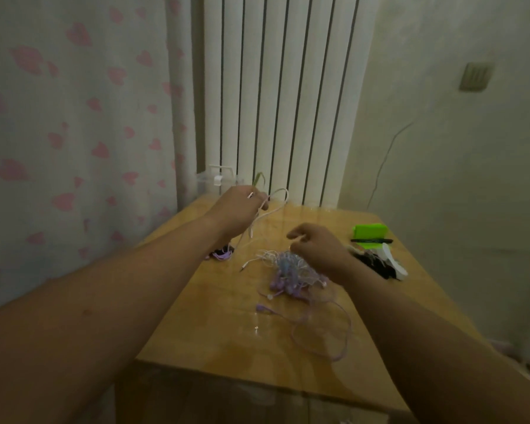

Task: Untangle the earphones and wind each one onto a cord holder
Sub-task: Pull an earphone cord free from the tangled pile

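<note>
Between the fingertips of the left hand [242, 206], pinched and lifted clear of the table: a thin white earphone cord [276, 209], arching up, then trailing down toward the heap. Poking up from the same grip, a slim green strip [259, 179], perhaps a cord holder, cannot tell. Over at the right hand [315, 244], fingers curled in tight, nipping what looks like a pale strand just above the tangled bundle of white, blue and purple earphones [288, 267] on the glossy wooden table [196, 332].

Risky from here: tugging the white cord while threaded through that heap, likely cinching knots tighter or dragging the whole bundle along. Could also snag the loose purple cord loop [318, 335] nearer the front edge.

Beside the left wrist, one purple earphone [222, 256] already wound on a dark holder [227, 248]. Behind the left hand, a clear plastic box [204, 180] holding a small white piece; anything else inside too blurred to tell.
</note>
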